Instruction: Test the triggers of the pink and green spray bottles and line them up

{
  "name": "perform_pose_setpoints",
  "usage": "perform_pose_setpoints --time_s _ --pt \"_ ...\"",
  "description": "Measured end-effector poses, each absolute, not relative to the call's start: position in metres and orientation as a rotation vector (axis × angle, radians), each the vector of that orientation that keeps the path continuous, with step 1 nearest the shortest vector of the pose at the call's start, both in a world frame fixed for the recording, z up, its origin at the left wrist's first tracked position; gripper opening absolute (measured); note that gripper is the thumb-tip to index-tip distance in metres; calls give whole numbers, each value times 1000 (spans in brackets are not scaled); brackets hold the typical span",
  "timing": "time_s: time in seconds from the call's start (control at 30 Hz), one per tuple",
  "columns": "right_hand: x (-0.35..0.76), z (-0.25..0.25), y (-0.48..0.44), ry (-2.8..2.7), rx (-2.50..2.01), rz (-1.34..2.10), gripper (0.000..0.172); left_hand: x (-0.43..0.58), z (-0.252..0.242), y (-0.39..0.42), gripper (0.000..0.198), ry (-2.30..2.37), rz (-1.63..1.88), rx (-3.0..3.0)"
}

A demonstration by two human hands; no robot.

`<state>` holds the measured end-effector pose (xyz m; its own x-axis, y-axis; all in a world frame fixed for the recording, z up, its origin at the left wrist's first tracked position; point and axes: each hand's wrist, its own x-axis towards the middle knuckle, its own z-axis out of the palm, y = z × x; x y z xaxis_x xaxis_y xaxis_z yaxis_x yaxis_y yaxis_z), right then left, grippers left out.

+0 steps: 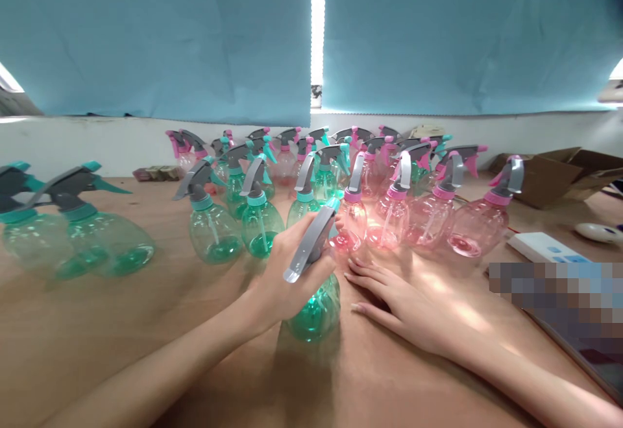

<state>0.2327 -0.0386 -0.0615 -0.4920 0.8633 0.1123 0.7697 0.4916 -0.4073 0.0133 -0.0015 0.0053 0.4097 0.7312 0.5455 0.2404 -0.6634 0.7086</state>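
My left hand (287, 279) is wrapped round the neck of a green spray bottle (314, 314) with a grey and teal trigger head, in the middle foreground. Most of its neck is hidden by my fingers. Flat on the table beside it lies my right hand (394, 298), fingers spread, holding nothing. Just beyond my hands, a front row of spray bottles runs across, among them a green one (214, 230) on the left and a pink one (477, 224) at the right end. Behind these stand several more green and pink bottles.
Two more green spray bottles (111, 246) overlap at the far left of the wooden table (233, 376). On the right are an open cardboard box (555, 168), a white box (548, 246), a white computer mouse (598, 232) and a partly blurred-out flat object. Blue curtains (156, 39) hang behind.
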Motion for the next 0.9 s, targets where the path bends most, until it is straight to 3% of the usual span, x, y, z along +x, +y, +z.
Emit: perform_pose_setpoints --time_s 0.9 --pt "231 -55 -40 -2430 -1390 459 49 14 6 -2 7 837 1213 2147"
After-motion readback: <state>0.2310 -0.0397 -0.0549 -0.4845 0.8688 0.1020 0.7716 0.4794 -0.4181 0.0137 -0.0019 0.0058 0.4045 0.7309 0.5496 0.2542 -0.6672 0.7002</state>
